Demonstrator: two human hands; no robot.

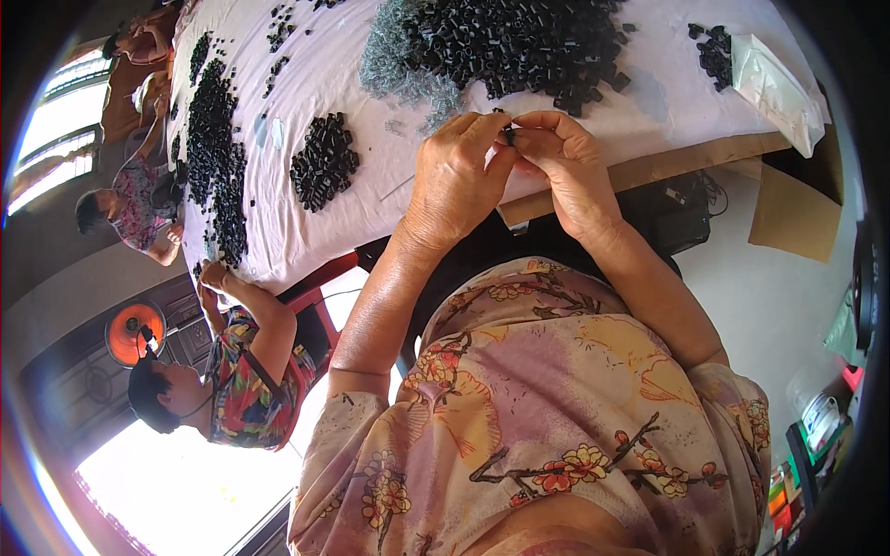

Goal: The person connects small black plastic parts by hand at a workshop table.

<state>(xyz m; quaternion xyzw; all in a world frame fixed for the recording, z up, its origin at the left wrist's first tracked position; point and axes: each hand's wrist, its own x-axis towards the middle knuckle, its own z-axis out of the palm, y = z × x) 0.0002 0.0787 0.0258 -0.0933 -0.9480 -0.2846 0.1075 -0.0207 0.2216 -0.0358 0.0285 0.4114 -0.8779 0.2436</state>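
A person's two bare hands meet at the near edge of a long bench point(306, 213) draped in smooth, pale cloth; the left hand point(456, 176) and the right hand point(565, 162) are brought together fingertip to fingertip, and the fingers of both are closed in a pinch on one small black part point(508, 135), a short, hard-looking piece mostly hidden between them and held just above the cloth.

Just beyond the hands lies a large heap of similar black parts point(519, 42), chunky and tube-like, with a matte finish; touching its left side is a tangled mound of thin grey wire pieces point(399, 60), springy and fine in texture; a smaller black cluster point(324, 159) sits to the left of the hands, well apart from them; a long dark band of parts point(215, 157) runs along the far-left side of the bench; a crumpled clear plastic bag point(774, 88) rests at the right end, beside a few more black pieces point(714, 51).

The person's sleeves are soft floral fabric in pinks and yellows; other people sit along the left side, one hand point(213, 274) touching the cloth.
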